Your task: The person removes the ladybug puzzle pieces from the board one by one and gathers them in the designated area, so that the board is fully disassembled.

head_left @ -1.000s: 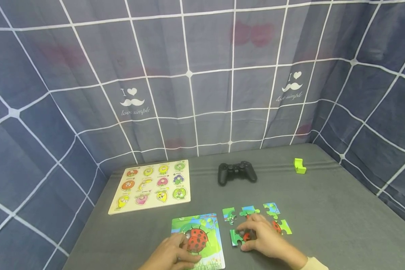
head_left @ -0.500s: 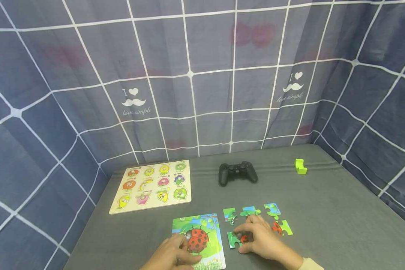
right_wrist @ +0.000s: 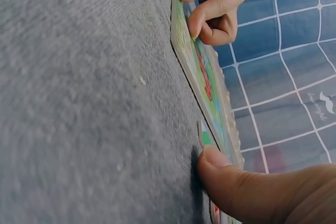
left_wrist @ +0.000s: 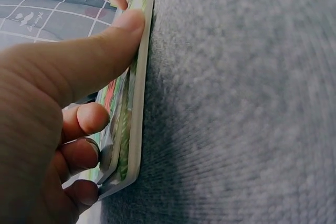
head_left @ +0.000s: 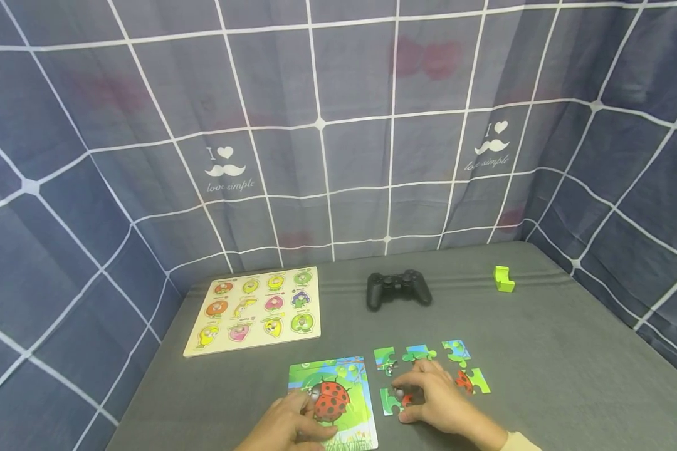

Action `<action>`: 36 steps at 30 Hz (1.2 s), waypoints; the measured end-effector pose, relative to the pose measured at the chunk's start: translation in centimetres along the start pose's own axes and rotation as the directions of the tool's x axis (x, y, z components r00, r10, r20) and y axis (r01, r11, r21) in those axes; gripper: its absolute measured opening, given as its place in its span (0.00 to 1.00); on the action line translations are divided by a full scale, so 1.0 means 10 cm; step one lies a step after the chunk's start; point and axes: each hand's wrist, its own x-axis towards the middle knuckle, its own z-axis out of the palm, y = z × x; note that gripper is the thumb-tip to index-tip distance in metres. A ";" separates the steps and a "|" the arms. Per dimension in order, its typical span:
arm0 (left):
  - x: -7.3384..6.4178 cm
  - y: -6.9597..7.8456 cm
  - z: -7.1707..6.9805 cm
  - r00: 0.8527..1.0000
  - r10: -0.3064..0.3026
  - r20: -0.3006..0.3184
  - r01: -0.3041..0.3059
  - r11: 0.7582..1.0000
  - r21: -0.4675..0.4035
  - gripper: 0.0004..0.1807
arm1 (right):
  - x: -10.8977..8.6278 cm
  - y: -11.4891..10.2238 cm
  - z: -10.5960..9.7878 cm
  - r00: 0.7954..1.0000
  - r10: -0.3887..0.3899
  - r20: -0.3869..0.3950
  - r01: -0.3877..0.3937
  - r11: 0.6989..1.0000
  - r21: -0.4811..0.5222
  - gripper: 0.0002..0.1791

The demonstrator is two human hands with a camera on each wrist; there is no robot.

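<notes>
In the head view, my left hand rests on a square ladybug puzzle board, thumb and bent fingers on its picture. The left wrist view shows the thumb lying near the rim of the board. Beside it, my right hand holds a jigsaw piece with a ladybug part between thumb and fingers, against a green corner piece. The palm and fingers cover part of these pieces. In the right wrist view, the right thumb touches the pieces low on the cloth.
Several loose jigsaw pieces lie around the right hand, among them a green one and a blue one. Behind are a wooden fruit puzzle, a black game controller and a lime-green block. Checked curtains enclose the grey table.
My right hand has shifted slightly left, and the green corner piece has moved toward the board with it. The left hand stays on the board. The camera view has drifted a little.
</notes>
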 end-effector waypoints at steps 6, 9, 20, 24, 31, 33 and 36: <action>0.00 0.00 0.00 1.000 0.007 -0.003 -0.007 1.000 0.008 0.13 | -0.02 0.02 -0.04 1.000 0.004 0.001 -0.004 1.000 -0.009 0.23; -0.01 0.00 0.01 1.000 0.011 -0.011 -0.011 1.000 0.010 0.13 | -0.02 -0.01 -0.03 1.000 -0.022 -0.004 0.022 1.000 -0.003 0.22; 0.00 0.01 0.01 0.999 0.039 0.007 -0.038 0.999 -0.030 0.12 | 0.07 -0.47 0.20 0.970 -0.226 0.093 0.216 0.971 0.102 0.30; 0.01 0.02 -0.02 0.999 0.009 0.052 -0.007 0.999 -0.044 0.14 | 0.07 -0.53 0.30 0.956 -0.242 0.166 0.224 0.967 0.119 0.34; 0.00 0.03 -0.02 0.999 0.034 0.036 -0.034 0.999 -0.009 0.14 | 0.07 -0.55 0.37 0.950 -0.252 0.185 0.234 0.966 0.113 0.30; 0.00 0.03 -0.01 0.998 0.060 0.024 -0.059 0.998 -0.005 0.14 | 0.07 -0.55 0.37 0.949 -0.260 0.179 0.244 0.964 0.110 0.29; 0.01 0.04 0.01 0.995 0.094 0.011 -0.095 0.995 0.017 0.14 | 0.07 -0.56 0.38 0.952 -0.247 0.179 0.231 0.967 0.106 0.32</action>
